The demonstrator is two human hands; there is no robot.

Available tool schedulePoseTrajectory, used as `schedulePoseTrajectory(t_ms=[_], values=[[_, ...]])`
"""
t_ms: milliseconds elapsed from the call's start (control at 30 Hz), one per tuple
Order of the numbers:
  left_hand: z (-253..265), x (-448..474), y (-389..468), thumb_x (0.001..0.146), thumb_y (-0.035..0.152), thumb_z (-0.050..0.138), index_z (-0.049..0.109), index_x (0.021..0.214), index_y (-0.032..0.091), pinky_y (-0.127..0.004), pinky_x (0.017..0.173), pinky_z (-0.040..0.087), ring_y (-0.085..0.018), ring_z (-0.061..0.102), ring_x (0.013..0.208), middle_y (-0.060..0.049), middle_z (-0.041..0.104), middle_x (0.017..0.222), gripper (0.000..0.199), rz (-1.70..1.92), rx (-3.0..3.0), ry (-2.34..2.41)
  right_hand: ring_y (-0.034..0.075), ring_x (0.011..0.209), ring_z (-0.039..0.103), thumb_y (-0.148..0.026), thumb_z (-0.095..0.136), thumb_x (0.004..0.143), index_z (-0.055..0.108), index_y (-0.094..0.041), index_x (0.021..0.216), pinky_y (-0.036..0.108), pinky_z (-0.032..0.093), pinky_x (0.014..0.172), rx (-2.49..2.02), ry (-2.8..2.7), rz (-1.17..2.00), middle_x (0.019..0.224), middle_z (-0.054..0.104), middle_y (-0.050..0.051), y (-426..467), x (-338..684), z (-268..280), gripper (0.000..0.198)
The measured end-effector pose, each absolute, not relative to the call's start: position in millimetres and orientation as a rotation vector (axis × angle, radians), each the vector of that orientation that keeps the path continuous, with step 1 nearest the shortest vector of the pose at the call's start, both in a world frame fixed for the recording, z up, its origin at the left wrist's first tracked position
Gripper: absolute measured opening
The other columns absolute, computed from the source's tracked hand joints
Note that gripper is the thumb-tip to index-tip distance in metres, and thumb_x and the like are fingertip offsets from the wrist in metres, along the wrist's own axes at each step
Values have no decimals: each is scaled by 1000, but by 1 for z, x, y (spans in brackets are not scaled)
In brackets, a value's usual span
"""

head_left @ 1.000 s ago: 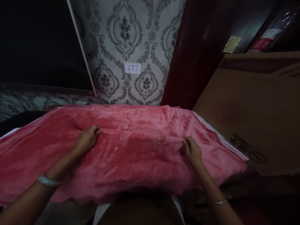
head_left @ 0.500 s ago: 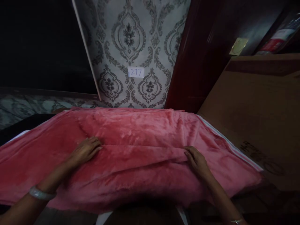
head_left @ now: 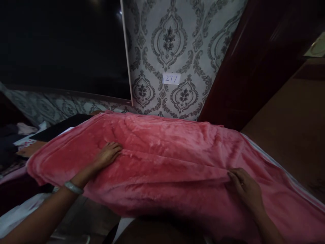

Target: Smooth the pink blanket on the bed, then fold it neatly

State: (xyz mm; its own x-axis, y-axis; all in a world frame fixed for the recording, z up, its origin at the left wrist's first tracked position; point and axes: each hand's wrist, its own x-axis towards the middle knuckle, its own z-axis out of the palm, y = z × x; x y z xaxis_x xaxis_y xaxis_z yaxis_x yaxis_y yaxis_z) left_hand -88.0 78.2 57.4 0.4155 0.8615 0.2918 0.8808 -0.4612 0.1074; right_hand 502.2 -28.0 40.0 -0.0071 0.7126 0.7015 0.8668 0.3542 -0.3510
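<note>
A pink plush blanket (head_left: 162, 169) lies spread in front of me, with a raised fold running across its middle. At the left end of that fold, my left hand (head_left: 108, 155) rests on the cloth with its fingers curled over the fold, closed on it. My right hand (head_left: 246, 188) pinches the fold's right end between thumb and fingers. Between the hands the fold is drawn into a fairly straight ridge. Part of the blanket near my body lies in shadow.
Behind the blanket is a patterned wall with a "277" label (head_left: 171, 79). A dark screen (head_left: 63, 47) hangs at upper left, and a dark red wooden panel (head_left: 228, 74) stands right of the wallpaper. A cardboard box (head_left: 289, 112) is at right; clothes (head_left: 26, 128) lie at far left.
My view has turned left, so everything sits further right and more of the left side shows. Both hands stay on the same fold of the blanket.
</note>
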Motion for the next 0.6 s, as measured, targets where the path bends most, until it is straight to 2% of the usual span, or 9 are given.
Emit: schedulePoseTrajectory(t_ms=[267, 433, 600], values=[[92, -68, 64, 95, 38, 32, 54, 80, 23, -37, 86, 50, -23, 61, 86, -8, 65, 85, 32, -775, -2450, -1726, 26, 72, 65, -62, 41, 93, 64, -25, 78, 39, 49, 65, -1550, -1631, -231, 78, 69, 8, -34, 506, 47, 46], [100, -45, 47, 98, 39, 29, 53, 80, 21, -34, 78, 49, -20, 60, 79, -7, 63, 81, 34, -825, -2554, -1636, 31, 78, 63, -59, 42, 91, 62, -25, 78, 44, 47, 68, -1667, -1357, -378, 84, 68, 13, -39, 524, 54, 41], [84, -36, 39, 100, 37, 29, 55, 79, 20, -33, 75, 48, -19, 60, 77, -7, 63, 80, 37, -806, -2675, -1487, 34, 78, 62, -56, 42, 89, 64, -25, 78, 48, 47, 67, -1740, -1391, -332, 83, 69, 15, -40, 533, 46, 40]])
